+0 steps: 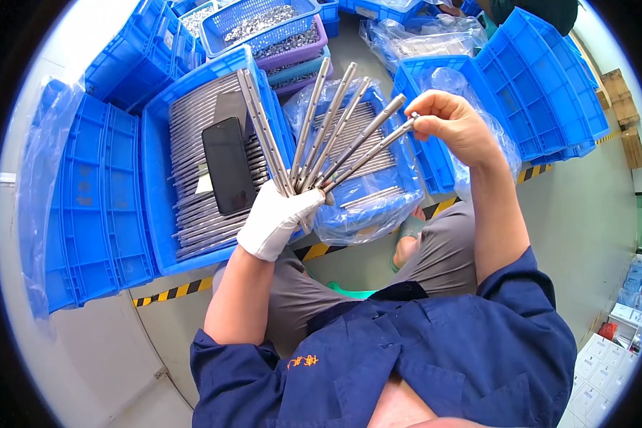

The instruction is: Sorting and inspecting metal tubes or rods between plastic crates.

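Note:
My left hand, in a white glove, is closed round the lower ends of several metal rods. The rods fan out upward and have small holes along their sides. My bare right hand pinches a small shiny metal piece at the tip of the rightmost rod; fingertips partly cover it, so its exact kind is unclear. Beyond my left hand, a blue crate is filled with similar rods in rows. A black phone lies on top of them. Under the fanned rods, a plastic-lined crate holds more rods.
Colored baskets of small metal parts are stacked at the back. Blue crates stand at the left, others at the right, some with clear plastic. Yellow-black tape marks the floor. Another person's dark sleeve shows top right.

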Available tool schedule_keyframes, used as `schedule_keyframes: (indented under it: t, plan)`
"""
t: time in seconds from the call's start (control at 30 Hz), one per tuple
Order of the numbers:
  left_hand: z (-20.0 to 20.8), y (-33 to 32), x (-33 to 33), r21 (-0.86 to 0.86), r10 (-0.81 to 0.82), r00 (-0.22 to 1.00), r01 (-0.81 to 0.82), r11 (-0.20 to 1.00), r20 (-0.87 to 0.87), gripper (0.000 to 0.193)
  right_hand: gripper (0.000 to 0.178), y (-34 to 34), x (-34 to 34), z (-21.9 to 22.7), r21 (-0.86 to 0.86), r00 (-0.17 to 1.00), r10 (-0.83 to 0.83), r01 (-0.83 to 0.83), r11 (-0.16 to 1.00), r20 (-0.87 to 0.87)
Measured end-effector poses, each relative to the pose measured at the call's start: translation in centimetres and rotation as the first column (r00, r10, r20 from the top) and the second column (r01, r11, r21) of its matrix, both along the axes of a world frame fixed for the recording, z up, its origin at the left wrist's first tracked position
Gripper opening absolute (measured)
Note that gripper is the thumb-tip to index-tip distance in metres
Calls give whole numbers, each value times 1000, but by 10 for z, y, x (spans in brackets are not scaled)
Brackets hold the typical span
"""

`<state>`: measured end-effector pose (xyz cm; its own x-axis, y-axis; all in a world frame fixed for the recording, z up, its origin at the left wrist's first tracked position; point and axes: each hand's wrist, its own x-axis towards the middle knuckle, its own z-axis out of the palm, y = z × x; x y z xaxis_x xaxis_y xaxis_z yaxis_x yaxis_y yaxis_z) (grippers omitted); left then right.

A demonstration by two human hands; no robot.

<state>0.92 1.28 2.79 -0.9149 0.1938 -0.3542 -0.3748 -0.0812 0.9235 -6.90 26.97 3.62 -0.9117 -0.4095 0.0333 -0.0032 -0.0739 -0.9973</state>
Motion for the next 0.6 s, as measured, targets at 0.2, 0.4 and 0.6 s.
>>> schedule_keyframes:
  t: [0.2, 0.4, 0.6]
  plan:
    - [3, -1, -1, -83, -26, 1000, 27, 996, 11, 18, 17, -7, 1, -9, -141, 996, 46, -35, 989, 75]
    - [-1, -2, 0, -88, -75, 997, 75, 993, 12, 21, 19, -23, 10, -14, -44, 984, 68, -62, 997, 163]
    - [-6, 6, 3, 8, 25, 999, -25, 1000, -20, 19, 17, -87, 51, -43, -121, 954, 43, -7, 993, 297]
